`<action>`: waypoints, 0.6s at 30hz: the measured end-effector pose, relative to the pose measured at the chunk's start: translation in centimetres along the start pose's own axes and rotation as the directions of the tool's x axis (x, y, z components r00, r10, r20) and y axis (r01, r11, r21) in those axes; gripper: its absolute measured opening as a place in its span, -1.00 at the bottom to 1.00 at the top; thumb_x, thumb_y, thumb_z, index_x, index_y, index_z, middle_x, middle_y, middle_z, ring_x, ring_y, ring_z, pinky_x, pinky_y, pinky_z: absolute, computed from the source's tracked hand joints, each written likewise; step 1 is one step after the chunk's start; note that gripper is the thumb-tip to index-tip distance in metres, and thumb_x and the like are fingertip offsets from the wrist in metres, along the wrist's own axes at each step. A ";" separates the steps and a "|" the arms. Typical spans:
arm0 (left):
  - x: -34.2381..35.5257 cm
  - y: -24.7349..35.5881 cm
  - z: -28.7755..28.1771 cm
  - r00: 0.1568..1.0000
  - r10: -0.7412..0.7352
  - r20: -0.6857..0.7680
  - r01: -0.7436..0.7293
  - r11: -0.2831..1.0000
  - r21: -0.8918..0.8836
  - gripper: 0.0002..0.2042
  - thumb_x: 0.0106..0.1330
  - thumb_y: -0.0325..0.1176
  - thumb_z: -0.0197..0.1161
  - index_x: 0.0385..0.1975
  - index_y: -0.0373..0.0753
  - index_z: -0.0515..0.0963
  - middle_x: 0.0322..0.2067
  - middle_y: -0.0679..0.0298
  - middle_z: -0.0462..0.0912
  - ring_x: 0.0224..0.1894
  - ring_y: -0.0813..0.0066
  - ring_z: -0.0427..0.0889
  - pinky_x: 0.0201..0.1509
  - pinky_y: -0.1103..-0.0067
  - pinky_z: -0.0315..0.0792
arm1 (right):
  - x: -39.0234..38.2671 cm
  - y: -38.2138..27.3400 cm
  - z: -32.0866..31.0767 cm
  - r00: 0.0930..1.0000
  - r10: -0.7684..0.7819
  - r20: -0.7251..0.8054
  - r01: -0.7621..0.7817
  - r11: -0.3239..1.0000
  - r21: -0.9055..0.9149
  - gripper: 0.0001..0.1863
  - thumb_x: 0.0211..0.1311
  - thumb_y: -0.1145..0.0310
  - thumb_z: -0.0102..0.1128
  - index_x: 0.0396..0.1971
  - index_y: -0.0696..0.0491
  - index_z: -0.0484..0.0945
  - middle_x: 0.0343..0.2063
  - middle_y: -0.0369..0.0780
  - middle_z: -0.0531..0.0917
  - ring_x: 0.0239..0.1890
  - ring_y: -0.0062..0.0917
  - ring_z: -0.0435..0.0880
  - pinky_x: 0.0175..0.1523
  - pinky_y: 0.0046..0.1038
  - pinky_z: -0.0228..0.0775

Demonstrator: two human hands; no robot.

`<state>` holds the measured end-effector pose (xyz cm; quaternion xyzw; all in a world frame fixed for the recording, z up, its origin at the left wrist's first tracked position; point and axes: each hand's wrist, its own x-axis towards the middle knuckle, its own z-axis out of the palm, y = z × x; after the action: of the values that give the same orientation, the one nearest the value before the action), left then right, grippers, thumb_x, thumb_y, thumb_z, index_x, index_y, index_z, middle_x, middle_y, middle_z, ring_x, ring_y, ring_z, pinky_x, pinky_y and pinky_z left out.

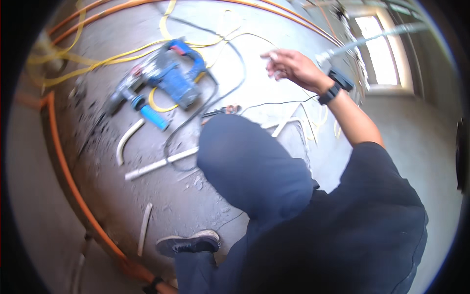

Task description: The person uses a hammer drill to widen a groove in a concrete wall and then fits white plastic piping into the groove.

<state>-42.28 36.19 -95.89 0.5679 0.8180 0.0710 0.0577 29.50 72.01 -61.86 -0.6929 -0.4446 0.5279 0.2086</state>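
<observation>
My right hand (290,67), with a dark watch on the wrist, is raised over the pale floor. Its fingers are loosely bent and apart, with pale patches at the tips and some blur. Left of it lies a blue rotary hammer (178,83) with a bright blue side handle (155,116). At the lower left, my left hand (134,270), a dark band on its wrist, reaches the near end of a long orange pipe (68,171) along the wall. Shadow and blur hide its fingers, so its grip cannot be told.
Yellow hoses (122,56) and a dark cable (240,59) cross the floor. White pipe pieces (161,163) lie among rubble. Orange pipes (112,10) follow the far wall. A metal pole (377,36) slants near a window (379,54). My shoe (191,241) stands near a short white piece (145,228).
</observation>
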 end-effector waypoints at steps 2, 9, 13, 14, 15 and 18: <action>-0.7 1.6 -2.5 0.998 0.058 -0.021 -0.060 0.993 -0.104 -0.65 0.53 -0.22 0.06 0.02 -0.41 0.57 -0.06 -0.05 0.65 -0.03 0.04 0.62 0.14 0.30 0.46 | -0.2 3.8 -2.6 0.986 -0.008 -0.166 0.013 0.999 0.030 -0.55 0.38 0.08 0.20 0.04 0.14 0.57 -0.25 -0.27 0.67 -0.22 -0.62 0.67 -0.13 -0.58 0.53; 0.5 14.5 -10.8 0.960 -0.200 0.196 0.245 0.939 -0.242 -0.63 0.52 -0.18 0.07 0.05 -0.38 0.57 -0.02 -0.02 0.65 0.01 0.10 0.62 0.16 0.34 0.45 | -3.1 29.9 -6.5 0.819 0.460 -0.343 -0.570 0.720 -0.395 -0.62 0.38 0.07 0.12 -0.25 0.10 0.70 -0.53 -0.18 0.75 -0.55 -0.50 0.74 -0.40 -0.48 0.60; 1.6 17.7 -12.2 0.928 -0.241 0.283 0.315 0.916 -0.251 -0.61 0.51 -0.15 0.08 0.07 -0.37 0.56 0.00 0.00 0.64 0.03 0.14 0.62 0.17 0.37 0.44 | -8.6 39.7 -2.1 0.662 0.682 -0.309 -0.749 0.612 -0.254 -0.50 0.36 -0.04 0.15 -0.31 0.19 0.64 -0.49 -0.15 0.74 -0.63 -0.47 0.69 -0.42 -0.44 0.60; 1.9 17.8 -12.7 0.920 -0.261 0.291 0.334 0.912 -0.238 -0.61 0.51 -0.15 0.08 0.07 -0.36 0.56 0.01 0.00 0.64 0.03 0.15 0.62 0.17 0.38 0.44 | -7.9 39.2 0.8 0.530 0.783 -0.327 -0.836 0.547 -0.046 -0.51 0.36 -0.03 0.15 -0.28 0.19 0.63 -0.49 -0.15 0.74 -0.63 -0.46 0.69 -0.43 -0.40 0.61; 1.9 17.8 -13.2 0.913 -0.277 0.298 0.351 0.908 -0.231 -0.60 0.51 -0.14 0.08 0.07 -0.36 0.56 0.01 0.01 0.64 0.03 0.16 0.62 0.17 0.38 0.44 | -7.2 38.0 3.6 0.383 0.870 -0.312 -0.879 0.447 0.167 -0.51 0.36 -0.03 0.15 -0.24 0.19 0.62 -0.48 -0.16 0.74 -0.63 -0.45 0.69 -0.44 -0.37 0.61; 2.5 19.4 -12.9 0.882 -0.295 0.369 0.398 0.884 -0.244 -0.59 0.51 -0.12 0.08 0.09 -0.35 0.56 0.03 0.02 0.64 0.05 0.19 0.62 0.18 0.40 0.43 | -7.4 40.1 6.4 0.386 0.881 -0.274 -0.781 0.470 0.411 -0.59 0.41 0.06 0.12 -0.14 0.16 0.58 -0.38 -0.16 0.72 -0.48 -0.45 0.72 -0.35 -0.34 0.64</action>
<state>-27.51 44.55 -79.67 0.3979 0.8648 0.0945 0.2912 39.15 43.92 -90.48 -0.8955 0.0869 0.4283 0.0842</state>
